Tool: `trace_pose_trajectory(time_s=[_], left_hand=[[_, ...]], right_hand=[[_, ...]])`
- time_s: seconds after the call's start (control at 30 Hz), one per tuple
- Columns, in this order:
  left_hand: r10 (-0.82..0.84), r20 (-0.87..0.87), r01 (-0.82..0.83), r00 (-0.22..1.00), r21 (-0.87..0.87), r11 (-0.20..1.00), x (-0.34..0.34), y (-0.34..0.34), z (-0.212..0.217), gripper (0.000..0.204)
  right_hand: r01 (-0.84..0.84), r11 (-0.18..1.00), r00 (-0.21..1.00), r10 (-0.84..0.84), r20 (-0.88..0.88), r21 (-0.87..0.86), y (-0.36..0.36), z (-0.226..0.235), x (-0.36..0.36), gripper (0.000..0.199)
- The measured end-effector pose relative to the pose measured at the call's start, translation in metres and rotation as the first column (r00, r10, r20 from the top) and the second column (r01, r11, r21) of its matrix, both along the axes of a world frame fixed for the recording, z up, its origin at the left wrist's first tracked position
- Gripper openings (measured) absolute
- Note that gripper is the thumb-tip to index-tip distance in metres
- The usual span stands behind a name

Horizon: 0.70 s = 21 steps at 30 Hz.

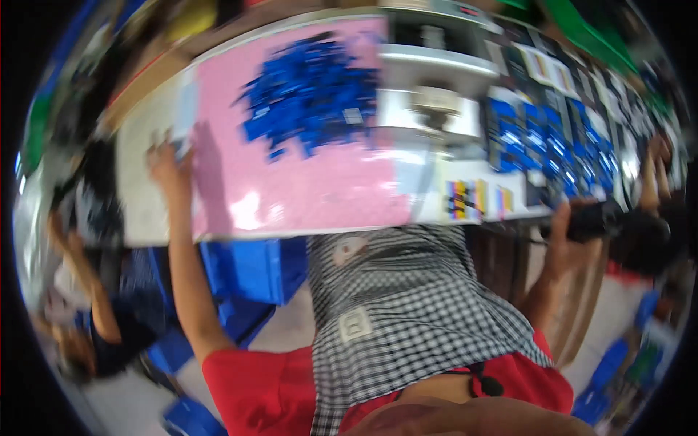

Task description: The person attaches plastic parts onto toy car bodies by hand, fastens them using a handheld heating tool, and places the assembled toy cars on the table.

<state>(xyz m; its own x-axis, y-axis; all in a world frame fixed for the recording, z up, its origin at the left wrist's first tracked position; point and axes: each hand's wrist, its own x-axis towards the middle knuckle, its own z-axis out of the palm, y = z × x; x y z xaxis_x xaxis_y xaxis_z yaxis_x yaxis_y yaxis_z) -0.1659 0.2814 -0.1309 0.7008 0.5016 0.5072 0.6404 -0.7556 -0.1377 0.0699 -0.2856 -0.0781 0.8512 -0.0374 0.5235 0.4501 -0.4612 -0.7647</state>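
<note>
My left hand [171, 166] reaches over the cream left end of the worktable [145, 196], its fingers apart, though blurred. A small bluish patch shows between the fingers; I cannot make out what it is. To its right, a large heap of small flat blue pieces [309, 91] lies on a pink mat [305, 192]. My right hand [571, 251] is low at the table's front right edge, thumb upward, beside a dark object [590, 221]. Its other fingers are smeared, and whether it holds that object cannot be seen.
A white and grey device [436, 102] stands right of the mat. Beyond it lie rows of shiny blue packets [534, 138], with coloured strips [476, 200] nearer me. Blue bins [251, 269] sit under the table. Other people are at both sides.
</note>
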Motion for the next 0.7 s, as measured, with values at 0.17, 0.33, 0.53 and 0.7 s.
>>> trace_pose_trajectory(time_s=[0.17,0.33,0.53,0.7], left_hand=[[-0.483,0.423,0.627,0.767,-0.335,0.703,0.110,-0.195,0.055,0.043],[-0.846,0.449,0.856,0.287,-0.517,0.016,0.218,-0.337,0.052,0.071],[-0.842,0.093,0.747,0.532,-0.520,0.415,0.261,-0.380,-0.010,0.104],[-0.689,0.402,0.755,0.604,-0.565,0.332,0.271,-0.410,-0.032,0.108]], right_hand=[[-0.172,0.981,0.982,0.164,0.093,0.092,0.011,0.009,0.009,0.028],[-0.205,0.961,0.973,0.179,0.145,0.187,0.021,0.007,0.010,0.051],[-0.237,0.708,0.972,0.175,0.159,0.666,-0.012,-0.024,0.011,0.028],[-0.127,0.992,0.936,0.114,0.333,0.019,-0.010,-0.016,0.022,0.018]])
